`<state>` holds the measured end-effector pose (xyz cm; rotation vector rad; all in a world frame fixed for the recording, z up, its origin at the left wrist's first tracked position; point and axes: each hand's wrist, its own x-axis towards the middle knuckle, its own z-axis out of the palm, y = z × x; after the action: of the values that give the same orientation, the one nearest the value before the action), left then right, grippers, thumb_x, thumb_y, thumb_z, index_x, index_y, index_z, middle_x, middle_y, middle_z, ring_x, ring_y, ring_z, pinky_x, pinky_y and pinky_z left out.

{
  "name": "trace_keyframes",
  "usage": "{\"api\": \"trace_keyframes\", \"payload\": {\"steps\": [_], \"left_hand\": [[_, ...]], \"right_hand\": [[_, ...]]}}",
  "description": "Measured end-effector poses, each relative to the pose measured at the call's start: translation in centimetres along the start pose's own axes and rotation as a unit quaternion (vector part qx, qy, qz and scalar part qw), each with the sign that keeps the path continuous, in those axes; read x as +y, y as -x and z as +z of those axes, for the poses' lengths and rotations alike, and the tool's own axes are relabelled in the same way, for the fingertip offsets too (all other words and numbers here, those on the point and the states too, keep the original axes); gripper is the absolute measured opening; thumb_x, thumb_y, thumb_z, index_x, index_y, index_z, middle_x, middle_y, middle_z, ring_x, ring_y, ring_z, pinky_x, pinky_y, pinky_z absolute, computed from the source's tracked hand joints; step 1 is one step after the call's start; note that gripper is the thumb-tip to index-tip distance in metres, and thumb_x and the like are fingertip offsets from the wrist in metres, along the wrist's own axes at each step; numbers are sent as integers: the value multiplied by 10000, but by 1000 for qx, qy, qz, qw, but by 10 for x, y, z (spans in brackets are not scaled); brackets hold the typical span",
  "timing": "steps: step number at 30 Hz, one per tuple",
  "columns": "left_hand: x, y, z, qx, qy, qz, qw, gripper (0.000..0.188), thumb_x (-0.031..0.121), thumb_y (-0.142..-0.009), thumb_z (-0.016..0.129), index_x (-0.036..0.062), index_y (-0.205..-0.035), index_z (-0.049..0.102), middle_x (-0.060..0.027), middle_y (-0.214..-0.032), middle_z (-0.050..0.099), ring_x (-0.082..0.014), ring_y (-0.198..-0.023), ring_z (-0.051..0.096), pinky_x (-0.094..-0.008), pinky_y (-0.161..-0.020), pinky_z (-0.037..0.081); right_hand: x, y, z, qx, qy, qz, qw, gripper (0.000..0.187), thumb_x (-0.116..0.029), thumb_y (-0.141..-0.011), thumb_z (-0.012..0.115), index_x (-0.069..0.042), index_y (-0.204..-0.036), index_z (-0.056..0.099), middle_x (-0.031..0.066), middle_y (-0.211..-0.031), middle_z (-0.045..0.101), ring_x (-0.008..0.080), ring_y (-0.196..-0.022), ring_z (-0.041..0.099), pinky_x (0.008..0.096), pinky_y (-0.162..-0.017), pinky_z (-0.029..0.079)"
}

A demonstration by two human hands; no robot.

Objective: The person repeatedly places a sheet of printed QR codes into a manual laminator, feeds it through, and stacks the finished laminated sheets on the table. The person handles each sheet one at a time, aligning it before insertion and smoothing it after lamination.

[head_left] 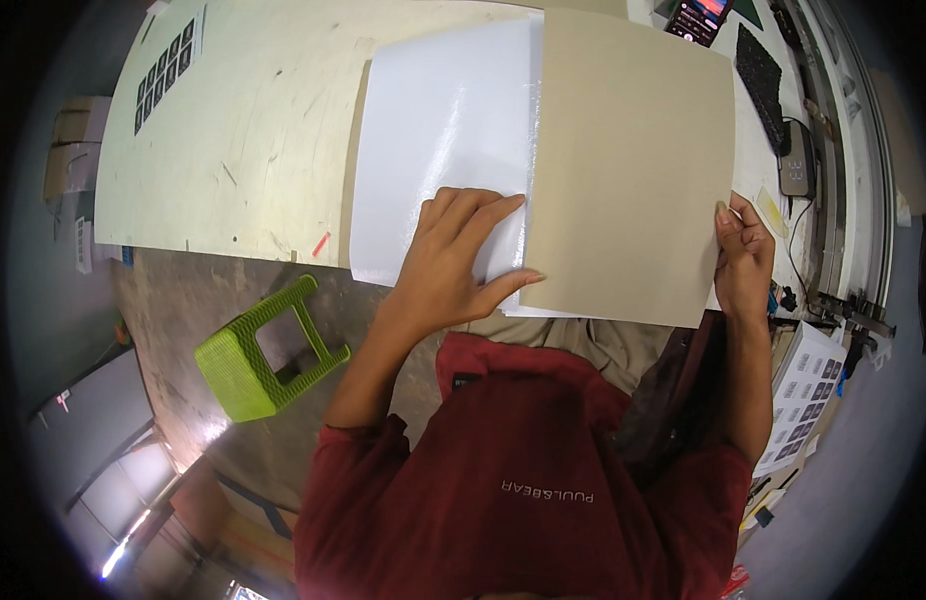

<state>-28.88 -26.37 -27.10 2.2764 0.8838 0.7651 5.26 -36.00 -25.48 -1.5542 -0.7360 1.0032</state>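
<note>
A glossy white sheet (433,110) lies on the table in front of me. On its right is a stiff tan cardboard sheet (633,170), whose left edge meets the shiny right border of the white one. My left hand (453,245) rests on the white sheet, fingers together and thumb spread away, the thumb tip at the cardboard's lower left edge. With thumb and bent fingers, my right hand (745,250) grips the cardboard's right edge. White paper edges peek out below the cardboard near my lap.
The pale table (253,130) bears a small red piece (322,243) and a printed label sheet (168,75). A phone (696,18), a black keyboard-like slab (761,75) and a digital clock (797,160) are far right. A green plastic stool (263,350) lies tipped on the floor.
</note>
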Motion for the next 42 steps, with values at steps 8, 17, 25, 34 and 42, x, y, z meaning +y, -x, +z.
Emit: {"api": "trace_keyframes", "payload": {"steps": [8, 17, 25, 34, 42], "left_hand": [[-4, 1, 4, 5, 5, 8, 1000, 656, 380, -737, 846, 27, -1241, 620, -130, -1129, 600, -314, -989, 530, -417, -874, 423], [2, 0, 3, -17, -14, -14, 1000, 594, 396, -773, 817, 94, -1259, 658, -96, -1138, 583, -285, -987, 509, -400, -852, 411], [1, 0, 3, -34, -51, 8, 998, 524, 423, -808, 776, 162, -1255, 699, -66, -1160, 573, -273, -989, 479, -400, -844, 391], [7, -4, -2, -49, -86, 8, 995, 546, 394, -762, 818, 172, -1247, 704, -87, -1169, 583, -289, -1010, 514, -400, -864, 426], [13, -6, -5, -77, -106, 12, 991, 656, 444, -726, 830, 168, -1296, 664, -108, -1231, 569, -302, -1080, 505, -431, -896, 416]], "right_hand": [[-1, 0, -4, -5, 11, 9, 1000, 299, -106, -1016, 595, 67, -1256, 550, 117, -1077, 710, 119, -926, 675, 241, -820, 531], [3, -3, -3, 1, -1, 21, 1000, 301, -94, -1012, 600, 78, -1255, 558, 116, -1079, 706, 111, -931, 669, 237, -832, 528], [2, -6, 1, 7, 22, 28, 999, 305, -81, -1010, 594, 91, -1260, 560, 110, -1080, 704, 107, -936, 664, 237, -833, 526], [-1, -6, -1, 19, 96, 41, 994, 340, -143, -974, 673, 72, -1230, 611, 59, -978, 703, 70, -803, 612, 220, -669, 497], [-27, 18, 43, -47, 507, -312, 802, 432, -170, -887, 739, 0, -1268, 629, 150, -1061, 677, 254, -956, 647, 364, -861, 500]]}}
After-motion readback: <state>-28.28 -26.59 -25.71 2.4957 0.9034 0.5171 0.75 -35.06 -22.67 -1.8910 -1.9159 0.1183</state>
